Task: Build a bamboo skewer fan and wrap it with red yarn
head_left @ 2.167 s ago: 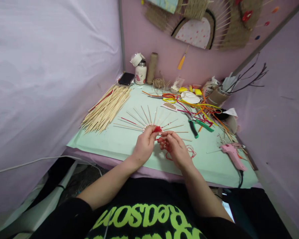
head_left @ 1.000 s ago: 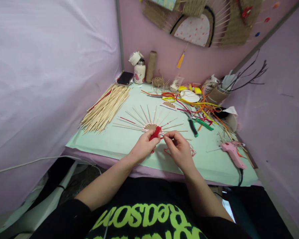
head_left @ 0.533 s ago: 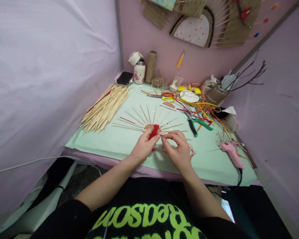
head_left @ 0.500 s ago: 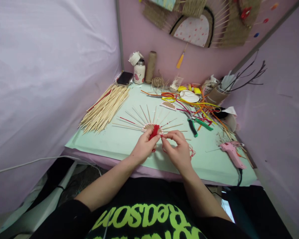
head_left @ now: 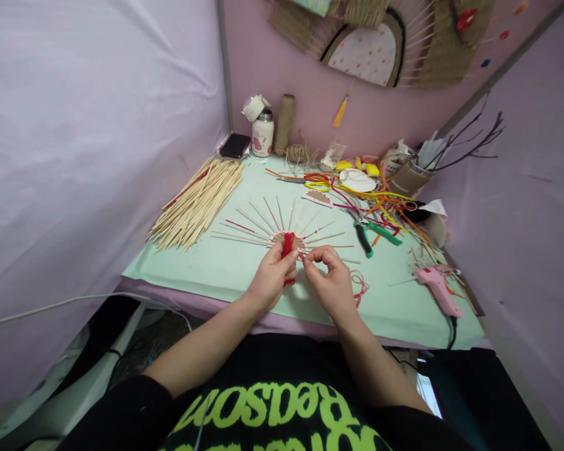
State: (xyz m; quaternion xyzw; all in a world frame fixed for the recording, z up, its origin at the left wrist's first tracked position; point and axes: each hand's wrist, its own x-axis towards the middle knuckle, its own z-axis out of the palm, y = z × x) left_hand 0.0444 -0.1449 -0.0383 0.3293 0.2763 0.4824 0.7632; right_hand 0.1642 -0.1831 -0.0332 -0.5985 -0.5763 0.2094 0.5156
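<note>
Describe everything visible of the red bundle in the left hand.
The red bundle looks like gathered yarn, narrow and running up the picture. The left hand clasps its middle, red showing above and below. Behind its top lies the cardboard piece. The right hand pinches a red strand beside it; any join is unclear.

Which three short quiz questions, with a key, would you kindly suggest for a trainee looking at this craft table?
1. True or false: in the picture, the pink glue gun lies to the right of the green-and-black pliers.

2. Multiple choice: what does the left hand hold?
A) the phone
B) the red bundle
C) the scissors

3. Open question: what stands just to the right of the white bottle in the picture?

Key:
1. True.
2. B.
3. The brown roll.
</note>
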